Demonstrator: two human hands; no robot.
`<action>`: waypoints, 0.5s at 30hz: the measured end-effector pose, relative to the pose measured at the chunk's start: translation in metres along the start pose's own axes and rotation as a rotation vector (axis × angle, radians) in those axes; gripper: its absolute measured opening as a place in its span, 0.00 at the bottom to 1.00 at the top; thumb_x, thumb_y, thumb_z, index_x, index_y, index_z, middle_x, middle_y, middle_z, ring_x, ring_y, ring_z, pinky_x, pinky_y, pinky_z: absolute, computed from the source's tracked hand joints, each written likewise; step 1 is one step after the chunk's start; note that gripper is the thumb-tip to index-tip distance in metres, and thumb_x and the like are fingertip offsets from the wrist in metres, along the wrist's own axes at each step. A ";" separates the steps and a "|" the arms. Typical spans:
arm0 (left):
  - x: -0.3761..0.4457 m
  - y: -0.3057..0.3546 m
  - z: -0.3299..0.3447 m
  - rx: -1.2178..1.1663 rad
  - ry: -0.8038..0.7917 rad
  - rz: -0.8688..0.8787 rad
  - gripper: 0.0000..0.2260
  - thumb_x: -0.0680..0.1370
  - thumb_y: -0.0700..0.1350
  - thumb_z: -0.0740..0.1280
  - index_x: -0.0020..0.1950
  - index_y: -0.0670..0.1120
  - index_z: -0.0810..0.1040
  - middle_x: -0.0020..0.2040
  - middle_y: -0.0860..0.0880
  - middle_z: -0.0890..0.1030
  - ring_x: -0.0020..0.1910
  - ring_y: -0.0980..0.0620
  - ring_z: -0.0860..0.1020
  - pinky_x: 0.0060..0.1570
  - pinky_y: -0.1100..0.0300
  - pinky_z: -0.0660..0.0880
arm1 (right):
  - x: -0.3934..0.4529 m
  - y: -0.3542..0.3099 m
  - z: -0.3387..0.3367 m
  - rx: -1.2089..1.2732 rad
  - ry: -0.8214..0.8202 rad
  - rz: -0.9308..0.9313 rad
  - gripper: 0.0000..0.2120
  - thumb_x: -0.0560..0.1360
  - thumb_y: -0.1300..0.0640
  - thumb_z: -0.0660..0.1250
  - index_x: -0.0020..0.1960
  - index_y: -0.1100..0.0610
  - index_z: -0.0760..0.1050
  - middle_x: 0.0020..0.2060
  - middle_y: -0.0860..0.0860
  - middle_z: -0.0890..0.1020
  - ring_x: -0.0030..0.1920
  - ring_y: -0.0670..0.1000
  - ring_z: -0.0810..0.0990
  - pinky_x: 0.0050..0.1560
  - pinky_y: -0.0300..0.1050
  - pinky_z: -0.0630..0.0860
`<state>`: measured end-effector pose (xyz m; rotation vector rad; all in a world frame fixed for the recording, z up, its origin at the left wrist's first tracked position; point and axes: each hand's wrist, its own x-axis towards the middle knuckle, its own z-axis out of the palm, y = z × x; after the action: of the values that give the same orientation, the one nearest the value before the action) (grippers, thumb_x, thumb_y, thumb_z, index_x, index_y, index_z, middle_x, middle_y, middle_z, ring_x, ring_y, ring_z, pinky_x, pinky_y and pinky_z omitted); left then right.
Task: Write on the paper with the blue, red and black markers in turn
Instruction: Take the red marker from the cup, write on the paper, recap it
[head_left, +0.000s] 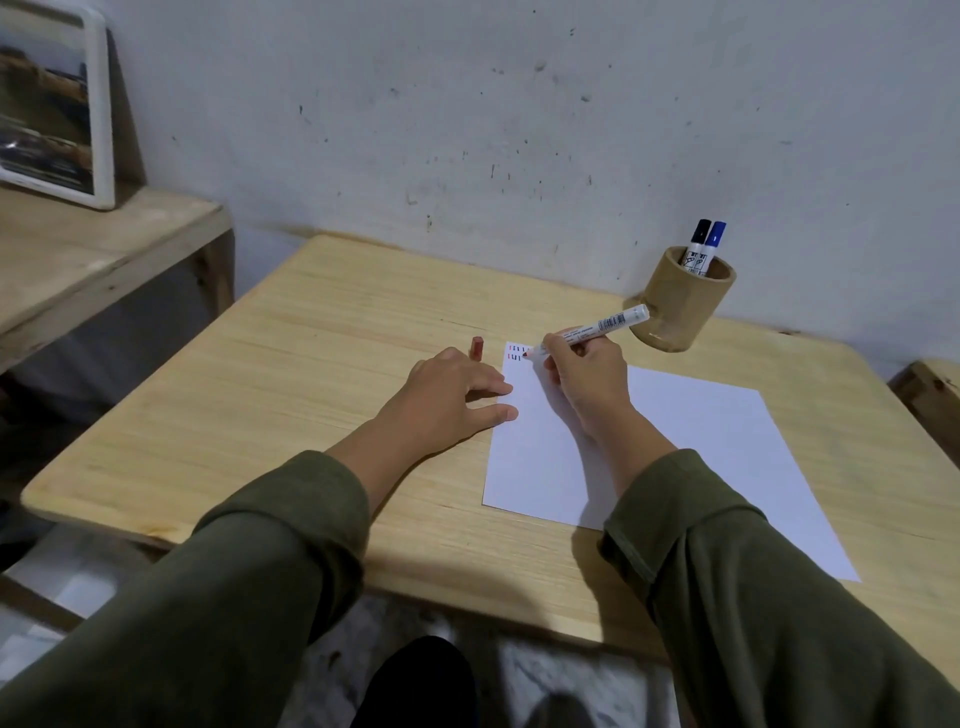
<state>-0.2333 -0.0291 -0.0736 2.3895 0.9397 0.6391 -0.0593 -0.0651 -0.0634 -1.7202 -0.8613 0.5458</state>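
Two hands work at a sheet of paper (675, 441) lying toward the table's (311, 338) right edge. The right hand (587, 374) pinches the uncapped red marker (592, 330), tip on the paper's far-left corner beside short red, blue and black strokes (518, 352). The left hand (452, 395) lies relaxed, fingers (501, 413) touching the paper's left edge; behind it stands a red cap (476, 347). Black marker (696, 244) and blue marker (711, 247) stand in a bamboo holder (680, 306) near the far-right corner.

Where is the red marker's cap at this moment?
In the head view, the red cap stands upright on the table, just beyond the left hand and left of the paper's far corner.
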 end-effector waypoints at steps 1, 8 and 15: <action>0.000 0.000 0.000 0.001 0.003 0.000 0.17 0.71 0.55 0.70 0.58 0.52 0.80 0.60 0.56 0.80 0.62 0.53 0.69 0.66 0.49 0.65 | 0.000 0.000 0.000 -0.009 -0.002 -0.003 0.11 0.73 0.53 0.66 0.47 0.61 0.79 0.35 0.51 0.82 0.40 0.51 0.80 0.48 0.48 0.78; 0.000 0.001 0.000 0.007 -0.004 -0.002 0.17 0.71 0.55 0.70 0.58 0.52 0.80 0.61 0.56 0.79 0.63 0.53 0.69 0.66 0.49 0.65 | 0.002 0.000 0.001 -0.051 -0.006 -0.016 0.12 0.74 0.52 0.66 0.48 0.61 0.79 0.35 0.50 0.81 0.40 0.50 0.81 0.47 0.47 0.78; 0.000 0.002 -0.001 0.003 -0.004 -0.005 0.17 0.72 0.54 0.71 0.58 0.52 0.80 0.61 0.55 0.79 0.64 0.52 0.69 0.66 0.49 0.65 | 0.002 -0.001 0.000 -0.074 -0.015 -0.004 0.13 0.72 0.52 0.65 0.47 0.61 0.79 0.40 0.55 0.83 0.43 0.53 0.81 0.45 0.48 0.77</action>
<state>-0.2333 -0.0305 -0.0713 2.3899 0.9448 0.6308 -0.0584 -0.0635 -0.0627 -1.7829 -0.9051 0.5312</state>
